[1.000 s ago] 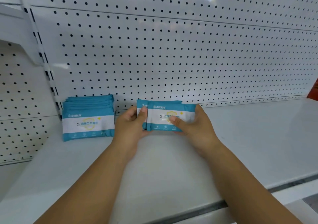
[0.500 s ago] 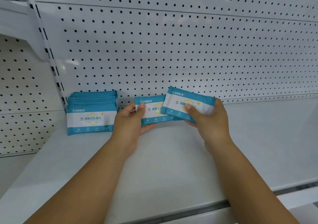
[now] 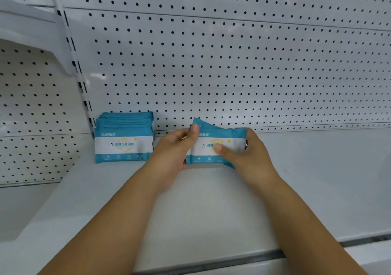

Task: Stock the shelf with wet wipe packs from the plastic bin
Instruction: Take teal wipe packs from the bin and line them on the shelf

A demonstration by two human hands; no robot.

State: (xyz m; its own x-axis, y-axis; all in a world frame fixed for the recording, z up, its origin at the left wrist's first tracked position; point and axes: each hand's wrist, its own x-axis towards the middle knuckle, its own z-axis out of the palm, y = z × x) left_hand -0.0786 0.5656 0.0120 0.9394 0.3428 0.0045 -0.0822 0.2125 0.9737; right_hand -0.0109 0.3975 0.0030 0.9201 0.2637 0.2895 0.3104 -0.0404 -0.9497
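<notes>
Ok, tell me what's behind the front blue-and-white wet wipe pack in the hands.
Behind the front blue-and-white wet wipe pack, gripped by left hand and right hand, the blue corner of another pack pokes up. Its rest is covered; how many packs sit there cannot be told.

This is a shop, seen at a retail display bay. The white metal shelf (image 3: 296, 190) is backed by a perforated back panel (image 3: 232, 63) with evenly spaced holes (white all over, like the shelf). A slotted upright (image 3: 73, 57) with dark slots runs up the join at the left. Beyond it, a neighbouring bay (image 3: 31, 105) has the same perforated panel, and the edge of a higher shelf (image 3: 31, 25) juts out above it. A grey strip rail (image 3: 211, 263) runs along the shelf's front edge. A row of identical packs (image 3: 124, 143) stands on the shelf, blue and white, printed label facing out. The left hand (image 3: 175, 154) and right hand (image 3: 249, 156) grip held packs (image 3: 213, 145) of the same print.
</notes>
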